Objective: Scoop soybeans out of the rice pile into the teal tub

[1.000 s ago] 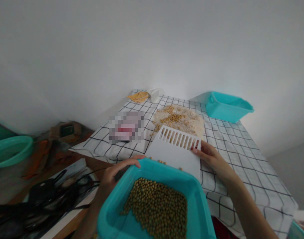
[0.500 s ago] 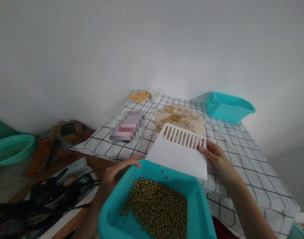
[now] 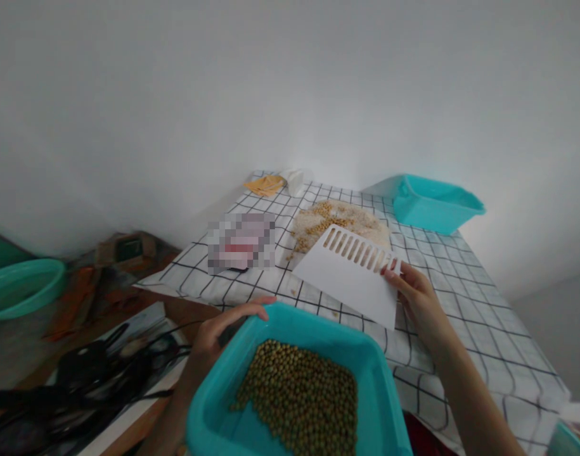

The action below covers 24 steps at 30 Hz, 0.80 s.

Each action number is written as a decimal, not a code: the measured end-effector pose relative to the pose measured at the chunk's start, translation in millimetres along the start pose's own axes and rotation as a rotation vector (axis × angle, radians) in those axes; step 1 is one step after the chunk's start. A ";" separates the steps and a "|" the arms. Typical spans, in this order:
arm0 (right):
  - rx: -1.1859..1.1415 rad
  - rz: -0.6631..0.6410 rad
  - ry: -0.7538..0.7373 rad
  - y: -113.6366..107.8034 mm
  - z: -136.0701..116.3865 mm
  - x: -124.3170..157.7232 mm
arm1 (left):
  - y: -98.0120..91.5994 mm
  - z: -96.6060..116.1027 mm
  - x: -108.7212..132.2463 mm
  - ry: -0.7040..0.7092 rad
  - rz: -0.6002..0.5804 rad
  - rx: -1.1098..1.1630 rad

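My left hand (image 3: 227, 323) grips the far left corner of a teal plastic bin (image 3: 380, 386), its fingers over the rim. Soybeans (image 3: 302, 396) cover much of the bin's floor. In my right hand (image 3: 416, 294) is a white slotted board (image 3: 347, 272), pinched by its right edge near the row of long slots. The board is tilted above the checked cloth, just beyond the bin and apart from it. Past its slotted end lies a flat pile of pale grains (image 3: 366, 231) with yellow beans (image 3: 322, 221) scattered through it.
A second teal bin (image 3: 435, 202) stands at the back right of the checked tablecloth (image 3: 465, 291). A blurred pinkish object (image 3: 242, 244) lies left of the pile, with a yellow cloth (image 3: 265, 185) behind. Black cables (image 3: 104, 373) and a green basin (image 3: 26, 288) are at the left.
My right hand has moved the slotted board away from the bin's far rim, towards the pile and slightly right. Beans falling at the rim are gone from there. My left hand stays put.
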State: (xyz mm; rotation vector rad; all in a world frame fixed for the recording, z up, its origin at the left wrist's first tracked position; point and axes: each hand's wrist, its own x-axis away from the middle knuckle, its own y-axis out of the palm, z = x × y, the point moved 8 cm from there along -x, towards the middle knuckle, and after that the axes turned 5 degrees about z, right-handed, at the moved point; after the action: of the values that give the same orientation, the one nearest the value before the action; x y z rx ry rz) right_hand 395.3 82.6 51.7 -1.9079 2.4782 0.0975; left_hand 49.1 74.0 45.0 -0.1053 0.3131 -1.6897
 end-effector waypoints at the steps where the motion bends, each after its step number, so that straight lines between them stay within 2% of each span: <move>1: 0.008 0.003 -0.003 -0.8 0.4 -0.5 | -0.1 -0.4 -0.2 0.000 0.004 0.004; 10: 0.080 -0.274 0.034 23.2 0.5 4.9 | -0.8 -6.2 9.2 -0.016 0.084 0.058; 13: 0.090 -0.281 0.022 24.3 -2.0 6.8 | -1.5 -7.2 10.3 -0.029 0.098 0.092; 18: 0.107 -0.241 0.002 20.3 -5.0 7.3 | 0.1 -5.2 2.6 -0.012 0.029 0.033; 24: 0.057 -0.258 0.011 22.8 -6.0 9.0 | 0.1 -3.3 0.1 0.015 0.012 -0.024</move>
State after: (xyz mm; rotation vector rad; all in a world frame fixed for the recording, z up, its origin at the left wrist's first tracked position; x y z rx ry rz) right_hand 371.2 79.4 58.2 -2.1865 2.1913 0.0134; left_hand 48.3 74.4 41.8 -0.1081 0.3446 -1.6759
